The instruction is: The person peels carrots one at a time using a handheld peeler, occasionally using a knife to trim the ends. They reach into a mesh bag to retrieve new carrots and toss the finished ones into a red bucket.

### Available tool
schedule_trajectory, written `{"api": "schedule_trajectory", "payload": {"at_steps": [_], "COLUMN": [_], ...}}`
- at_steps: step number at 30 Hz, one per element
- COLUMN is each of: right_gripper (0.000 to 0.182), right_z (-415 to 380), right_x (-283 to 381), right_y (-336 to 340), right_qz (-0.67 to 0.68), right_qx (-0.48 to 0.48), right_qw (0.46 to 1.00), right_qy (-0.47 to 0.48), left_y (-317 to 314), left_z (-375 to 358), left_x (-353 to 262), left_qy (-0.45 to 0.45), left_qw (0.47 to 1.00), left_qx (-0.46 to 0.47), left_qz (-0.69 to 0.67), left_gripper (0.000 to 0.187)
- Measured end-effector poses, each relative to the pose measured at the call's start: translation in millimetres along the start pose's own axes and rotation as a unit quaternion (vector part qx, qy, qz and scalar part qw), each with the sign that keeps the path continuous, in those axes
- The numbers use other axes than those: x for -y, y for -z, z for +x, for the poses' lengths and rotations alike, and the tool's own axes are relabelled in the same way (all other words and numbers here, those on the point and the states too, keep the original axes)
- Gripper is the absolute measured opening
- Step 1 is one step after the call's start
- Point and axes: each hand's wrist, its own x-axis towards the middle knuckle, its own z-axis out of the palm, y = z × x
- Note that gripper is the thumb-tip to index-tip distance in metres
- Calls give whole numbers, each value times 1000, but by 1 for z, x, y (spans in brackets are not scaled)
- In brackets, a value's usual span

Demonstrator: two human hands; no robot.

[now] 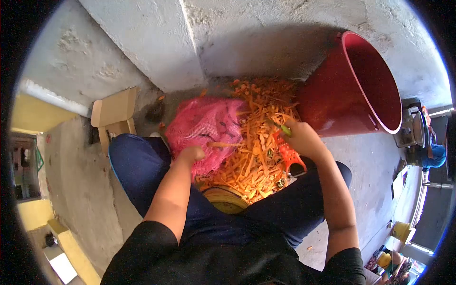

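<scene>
My left hand (pixel 192 155) is closed over the near side of a bulging pink mesh sack (pixel 202 123), its fingertips turned down, and I cannot tell what is in its grip. An orange-brown strip (pixel 223 144) lies across the sack just ahead of that hand. In my right hand (pixel 302 137) is a small green-handled tool (pixel 286 130) with a narrow dark end pointing left. Below the tool spreads a heap of orange peelings (pixel 259 154) between my legs. An orange plastic crate (pixel 288 154) sits partly under my right wrist.
A large dark red tub (pixel 327 90) leans with its mouth to the right, against the wall. Near my left knee stands an opened cardboard box (pixel 114 111). A yellow round container (pixel 221 199) shows at my lap. Stacked household items (pixel 415 133) stand far right.
</scene>
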Motion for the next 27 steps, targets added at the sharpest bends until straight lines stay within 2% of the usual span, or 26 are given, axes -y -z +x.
{"api": "schedule_trajectory", "payload": {"at_steps": [2,4,5,7,8,12,13,14,17,20,23,26,27], "right_gripper": [22,22,25,26,26,28,28,28,28,28,25,22,22], "right_z": [18,41,49,63,70,83,86,89,97,106,115,117,118], "right_x": [-9,-34,-42,-42,-41,-45,-40,-39,-37,-34,-32,-32,-32], "right_y": [2,-12,-17,-22,-21,-34,-31,-33,-42,-43,-44,-47,-48], "right_qz": [30,58,6,26,33,27,28,38,49,34,44,50,47], "right_qx": [-20,-38,-36,2,18,6,46,51,74,98,96,79,81], "right_qw": [999,996,996,996,996,999,997,996,995,994,994,995,995], "right_qy": [-16,-64,-83,-86,-86,-23,-63,-57,-44,-43,-30,-21,-25], "left_y": [-13,-26,-31,-64,-73,15,35,50,74,104,119,102,89], "left_z": [9,12,13,73,96,35,25,25,46,60,51,66,76], "left_x": [-13,-24,-24,21,35,13,5,2,20,28,13,31,43], "left_qy": [-3,-50,-72,-56,-50,-26,-15,-6,-84,-149,-112,45,65], "left_qw": [991,971,956,994,989,969,967,964,921,918,934,967,966], "left_qx": [60,72,80,-64,-137,-172,-164,-157,-272,-265,-249,-142,-144], "left_qz": [-122,-225,-274,-68,38,175,194,214,265,255,231,205,207], "left_gripper": [35,32,31,27,26,26,28,30,34,39,33,27,26]}}
